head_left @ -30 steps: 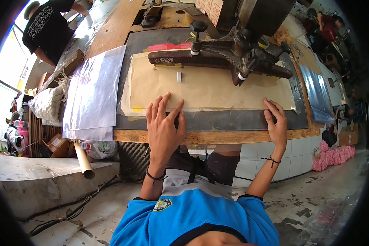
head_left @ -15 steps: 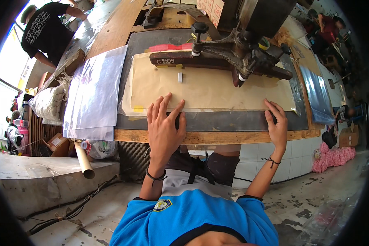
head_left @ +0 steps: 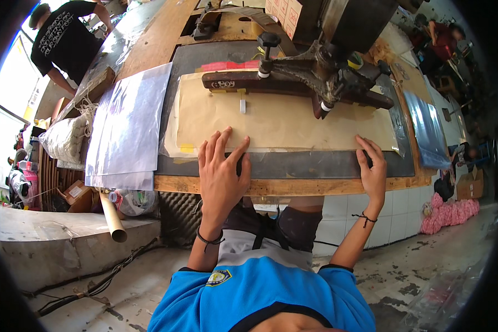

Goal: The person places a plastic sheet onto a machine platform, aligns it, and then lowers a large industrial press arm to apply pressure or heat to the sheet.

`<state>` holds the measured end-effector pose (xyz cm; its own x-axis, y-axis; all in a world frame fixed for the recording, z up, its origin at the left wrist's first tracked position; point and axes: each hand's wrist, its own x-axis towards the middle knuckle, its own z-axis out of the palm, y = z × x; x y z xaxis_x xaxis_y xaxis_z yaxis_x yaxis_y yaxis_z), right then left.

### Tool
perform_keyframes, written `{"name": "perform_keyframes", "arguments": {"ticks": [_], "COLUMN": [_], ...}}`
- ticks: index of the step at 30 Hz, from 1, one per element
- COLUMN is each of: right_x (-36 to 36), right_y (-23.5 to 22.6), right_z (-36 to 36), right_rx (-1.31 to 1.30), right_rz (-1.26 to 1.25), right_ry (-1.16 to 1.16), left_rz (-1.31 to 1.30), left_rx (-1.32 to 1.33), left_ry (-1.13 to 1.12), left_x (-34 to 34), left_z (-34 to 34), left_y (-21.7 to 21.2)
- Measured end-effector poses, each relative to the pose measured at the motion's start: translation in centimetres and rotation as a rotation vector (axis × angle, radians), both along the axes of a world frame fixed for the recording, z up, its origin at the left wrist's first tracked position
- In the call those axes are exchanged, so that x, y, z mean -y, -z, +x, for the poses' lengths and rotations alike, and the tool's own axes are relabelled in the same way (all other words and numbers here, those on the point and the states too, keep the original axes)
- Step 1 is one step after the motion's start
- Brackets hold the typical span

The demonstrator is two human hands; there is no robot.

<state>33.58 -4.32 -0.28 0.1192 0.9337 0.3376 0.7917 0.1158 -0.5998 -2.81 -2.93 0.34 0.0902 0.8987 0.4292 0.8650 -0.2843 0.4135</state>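
Wooden workbench: brown paper sheet under the press arm is pinned flat by left hand, fingers spread, and right hand, fingers together.

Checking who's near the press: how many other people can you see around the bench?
3. One person in a black shirt stands at the bench's far left end; one in red is far right; one crouches by a cardboard box at right. More may be hidden.

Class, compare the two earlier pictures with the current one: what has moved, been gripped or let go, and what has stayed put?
Nothing visibly changed. The left hand still lies flat, fingers spread, on the near edge of the brown sheet; the right hand still rests at its right corner. The press arm stays over the sheet.
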Motion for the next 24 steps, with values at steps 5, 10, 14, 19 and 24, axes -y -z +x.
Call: {"name": "perform_keyframes", "arguments": {"ticks": [5,10,14,19,24], "right_x": [0.01,0.02,0.01,-0.01,-0.03], "right_y": [-0.04,-0.16,-0.03,-0.03,0.09], "right_z": [-0.03,-0.15,-0.06,-0.13,-0.13], "right_rx": [-0.003,0.004,-0.045,-0.009,-0.022], "right_rz": [0.006,0.021,0.036,0.041,0.045], "right_ry": [-0.011,-0.02,-0.028,-0.018,-0.028], "left_rz": [0.005,0.013,0.019,0.044,0.064], "left_rx": [-0.004,0.019,0.067,0.078,0.085], "left_ry": [0.005,0.015,0.032,0.049,0.089], "left_x": [0.04,-0.06,0.07,0.17,0.21], "left_z": [0.01,-0.18,-0.18,-0.16,-0.31], "left_y": [0.0,0.42,0.25,0.01,0.0]}}
